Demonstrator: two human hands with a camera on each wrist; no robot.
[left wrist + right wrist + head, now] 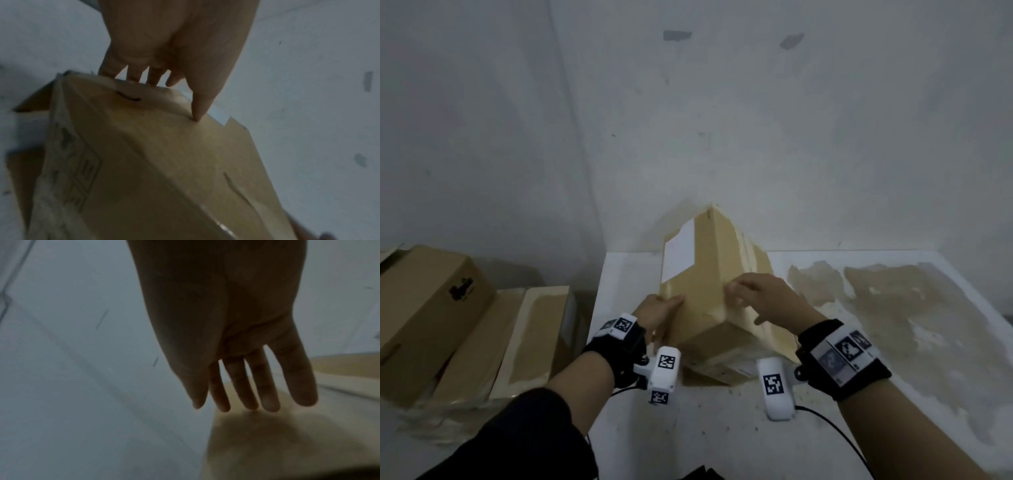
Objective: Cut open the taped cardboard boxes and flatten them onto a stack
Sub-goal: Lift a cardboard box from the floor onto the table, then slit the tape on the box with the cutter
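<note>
Cardboard boxes [431, 308] lie heaped at the far left beside the white table [722, 428], where the left hand [659, 310] grips the near-left corner of a tilted taped box [709, 284], thumb on top, while the right hand [767, 298] rests its straight, spread fingers [267, 386] on the box's right face.
</note>
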